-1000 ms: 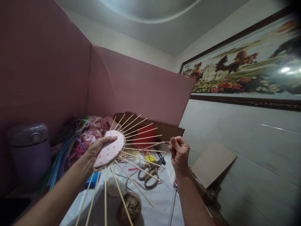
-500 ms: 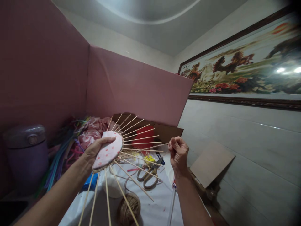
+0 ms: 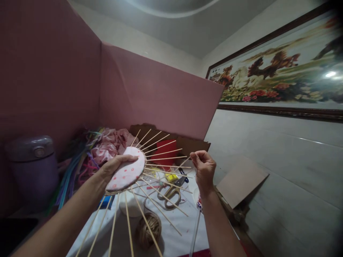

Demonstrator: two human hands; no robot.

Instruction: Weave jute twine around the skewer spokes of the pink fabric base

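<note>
My left hand (image 3: 114, 167) grips a round disc (image 3: 127, 173) covered in white cloth with pink dots, thumb on top and fingers hidden beneath. Thin wooden sticks (image 3: 166, 166) fan out from the disc's edge, where twine is wrapped around. To the right of the stick tips, my right hand (image 3: 204, 167) is closed in a pinch on a strand of twine (image 3: 186, 161) that runs back toward the sticks. A ball of twine (image 3: 148, 231) rests on the table under the lower sticks. Scissors (image 3: 170, 196) with olive handles lie below the sticks on the right.
Pink fabric (image 3: 115, 142) and colourful pipe cleaners (image 3: 71, 171) are heaped at the left, beside a purple lidded container (image 3: 33, 175). A red piece (image 3: 164, 151) and brown cardboard (image 3: 187, 140) stand at the back. Pink panels (image 3: 155, 92) enclose the table's far side.
The disc with its sticks has shifted slightly right and turned a little in my left hand. My right hand stays pinched on the twine, its fingertips slightly higher.
</note>
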